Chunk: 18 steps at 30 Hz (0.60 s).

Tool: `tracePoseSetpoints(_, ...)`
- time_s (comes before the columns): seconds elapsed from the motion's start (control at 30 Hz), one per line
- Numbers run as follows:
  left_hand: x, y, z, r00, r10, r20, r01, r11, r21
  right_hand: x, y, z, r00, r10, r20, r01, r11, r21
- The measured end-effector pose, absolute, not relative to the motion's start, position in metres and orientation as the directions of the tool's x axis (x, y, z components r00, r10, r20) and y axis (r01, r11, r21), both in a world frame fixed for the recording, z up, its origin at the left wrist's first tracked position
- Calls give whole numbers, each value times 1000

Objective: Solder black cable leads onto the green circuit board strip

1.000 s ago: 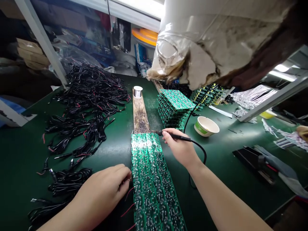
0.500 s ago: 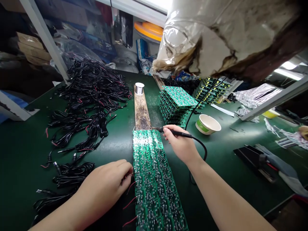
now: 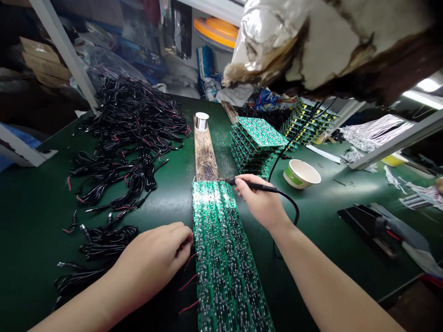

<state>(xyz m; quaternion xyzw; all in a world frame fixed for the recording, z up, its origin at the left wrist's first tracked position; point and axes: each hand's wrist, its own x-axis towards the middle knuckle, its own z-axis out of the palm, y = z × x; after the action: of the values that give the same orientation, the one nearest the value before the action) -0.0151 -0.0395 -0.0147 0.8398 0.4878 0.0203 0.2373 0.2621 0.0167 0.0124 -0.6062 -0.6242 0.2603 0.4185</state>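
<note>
A long green circuit board panel lies down the middle of the bench, dotted with solder joints. My right hand grips a soldering iron, its tip near the panel's far edge. At the panel's left edge my left hand is closed, fingertips pinched together; what they hold is hidden, though thin wire shows there. Red wires stick out from that same edge, nearer to me. Beyond the panel, a wooden strip with dark burn marks and solder bits carries a solder wire spool.
Black cables are heaped on the left, with bundles closer in. Stacked circuit boards and a paper bowl stand to the right. The iron's cord loops beside my wrist. A plastic-wrapped duct hangs low overhead.
The whole view has shifted slightly, so the bench things sit a little higher in the picture. Both hands keep nearly the same places relative to the panel.
</note>
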Motion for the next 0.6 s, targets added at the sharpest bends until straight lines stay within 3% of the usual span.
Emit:
tracePoseSetpoints(0.33,-15,-40,-15,504,842,-193,821,-397,411,246,-101,42,-90,984,151,533,176,-828)
tracePoseSetpoints(0.6,-14,-39,-14,503,844,-183,826,-408,387,239,-113,30,-110,984,137,505,175,-845)
